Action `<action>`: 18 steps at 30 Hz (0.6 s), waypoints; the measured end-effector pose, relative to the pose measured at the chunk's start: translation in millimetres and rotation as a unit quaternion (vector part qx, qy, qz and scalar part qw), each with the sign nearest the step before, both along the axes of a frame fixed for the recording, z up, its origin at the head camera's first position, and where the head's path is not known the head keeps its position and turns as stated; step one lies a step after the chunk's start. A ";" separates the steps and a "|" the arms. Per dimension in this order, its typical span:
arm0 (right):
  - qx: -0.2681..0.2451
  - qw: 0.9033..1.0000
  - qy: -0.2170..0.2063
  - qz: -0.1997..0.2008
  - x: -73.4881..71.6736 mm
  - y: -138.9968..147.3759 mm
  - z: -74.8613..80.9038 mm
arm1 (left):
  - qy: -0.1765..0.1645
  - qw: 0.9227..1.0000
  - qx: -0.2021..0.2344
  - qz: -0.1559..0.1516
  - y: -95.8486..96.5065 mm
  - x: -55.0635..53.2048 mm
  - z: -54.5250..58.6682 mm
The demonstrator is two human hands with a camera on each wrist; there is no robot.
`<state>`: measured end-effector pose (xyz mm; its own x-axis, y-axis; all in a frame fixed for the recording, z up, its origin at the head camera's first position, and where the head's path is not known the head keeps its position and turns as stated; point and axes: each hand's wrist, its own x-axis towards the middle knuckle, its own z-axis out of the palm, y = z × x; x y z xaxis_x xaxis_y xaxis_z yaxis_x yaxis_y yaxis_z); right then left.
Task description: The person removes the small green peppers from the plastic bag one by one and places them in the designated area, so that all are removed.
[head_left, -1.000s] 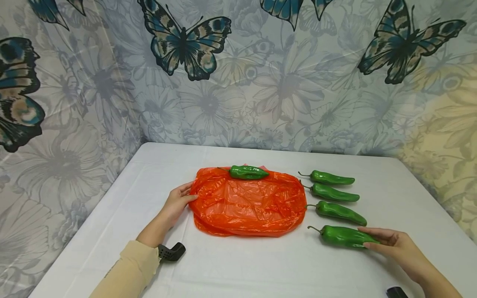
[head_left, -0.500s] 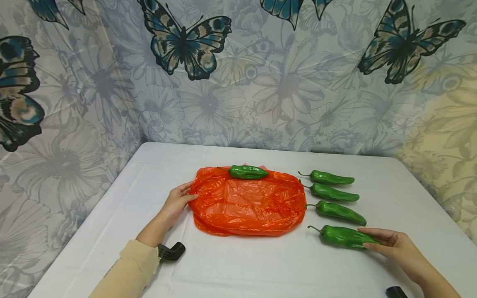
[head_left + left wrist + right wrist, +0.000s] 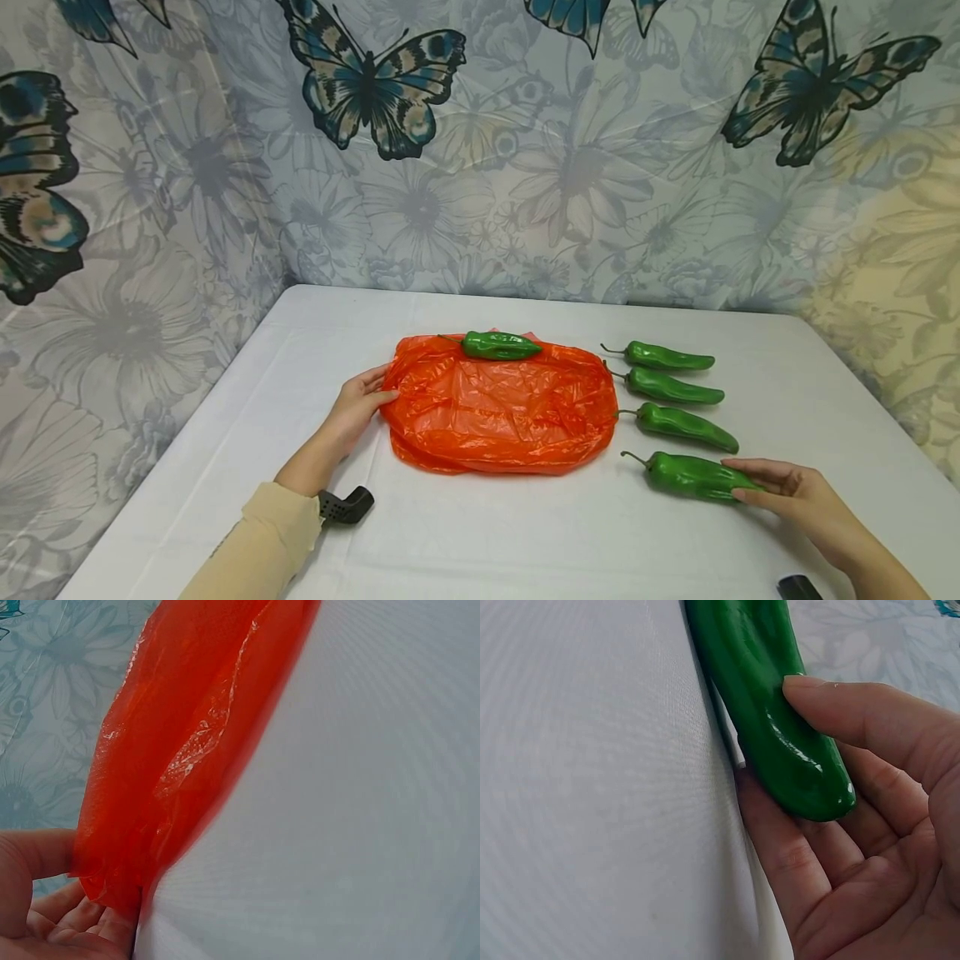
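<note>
An orange-red plastic bag (image 3: 502, 408) lies flat and crinkled on the white table. My left hand (image 3: 360, 408) pinches its left edge, thumb on top and fingers beneath; the left wrist view shows the bag (image 3: 180, 742) between thumb and fingers. On the right, my right hand (image 3: 787, 496) holds the blunt end of the nearest green pepper (image 3: 693, 477), whose stem points left. Up close, the thumb (image 3: 840, 701) presses one side of this pepper (image 3: 780, 735) while the fingers support the other. Another green pepper (image 3: 501, 346) rests across the bag's far edge.
Beyond the held pepper, three more green peppers lie in a column: a far one (image 3: 670, 357), a middle one (image 3: 675, 387) and a nearer one (image 3: 687, 425), stems toward the bag. A black wrist device (image 3: 347, 506) sits at my left wrist. A butterfly-patterned cloth (image 3: 420, 217) backs the table.
</note>
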<state>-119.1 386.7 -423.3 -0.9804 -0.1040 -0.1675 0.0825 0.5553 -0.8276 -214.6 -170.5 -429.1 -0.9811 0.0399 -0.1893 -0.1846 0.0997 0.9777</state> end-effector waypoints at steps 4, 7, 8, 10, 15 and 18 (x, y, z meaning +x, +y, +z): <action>-0.002 1.000 -0.002 0.001 -0.3 0.2 0.8 | 0.001 1.000 0.002 0.001 0.9 0.2 0.1; -0.003 1.000 0.001 0.002 0.0 0.2 0.9 | 0.001 1.000 0.003 0.001 1.7 0.4 0.3; -0.002 1.000 0.001 0.002 0.0 0.1 0.9 | 0.002 1.000 0.004 0.001 1.8 0.4 0.4; 0.002 1.000 0.002 -0.001 -0.1 -0.2 0.8 | 0.004 1.000 0.005 -0.001 1.4 0.4 0.2; 0.014 1.000 0.004 -0.004 -0.6 -1.5 0.8 | 0.007 1.000 0.012 -0.004 0.5 0.3 -0.5; 0.023 1.000 0.006 -0.005 -1.1 -2.6 0.9 | 0.007 1.000 0.014 -0.002 0.4 0.6 -0.7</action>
<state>-120.2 384.1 -422.3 -0.9834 -0.0868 -0.1592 0.0776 0.5923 -0.8020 -214.0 -170.1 -429.8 -0.9834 0.0494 -0.1743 -0.1706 0.0723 0.9827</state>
